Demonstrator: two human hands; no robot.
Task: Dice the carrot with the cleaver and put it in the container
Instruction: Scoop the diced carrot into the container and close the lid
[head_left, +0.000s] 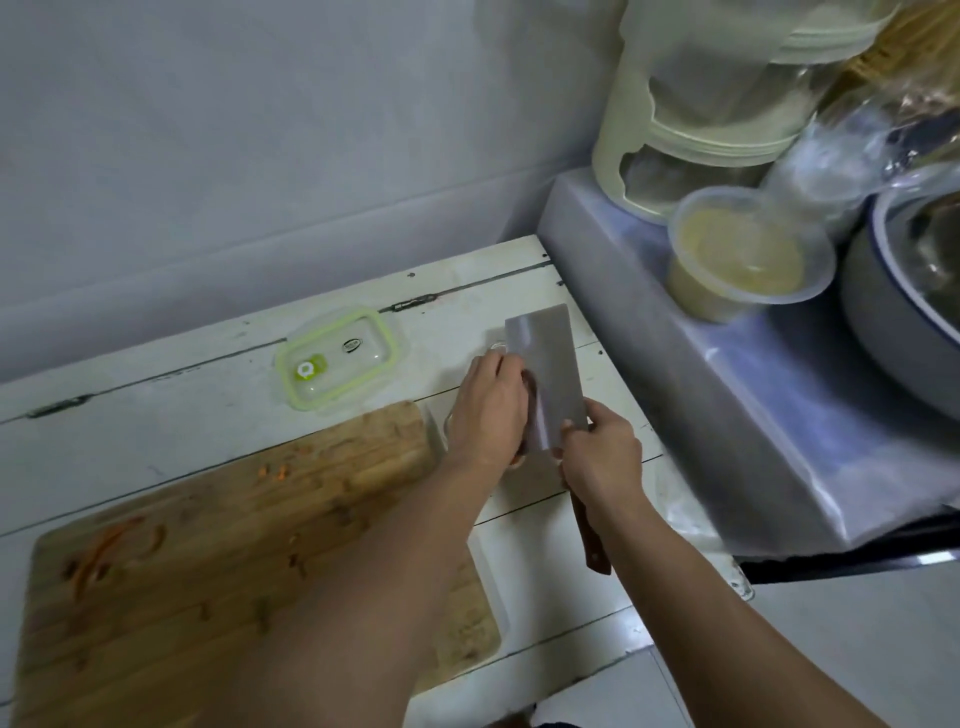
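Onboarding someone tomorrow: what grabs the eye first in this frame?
The cleaver at centre: the right hand grips it by the handle, blade flat and raised over the white table, while the left hand presses against the blade's side, hiding what is below it. Next, the wooden cutting board at lower left, with only orange carrot scraps on it. Behind it lies a green-rimmed lid.

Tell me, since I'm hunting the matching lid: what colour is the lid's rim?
Bright lime green around the clear lid, seen from the head camera.

White table (524, 275), cutting board (218, 519), lid (340, 364)
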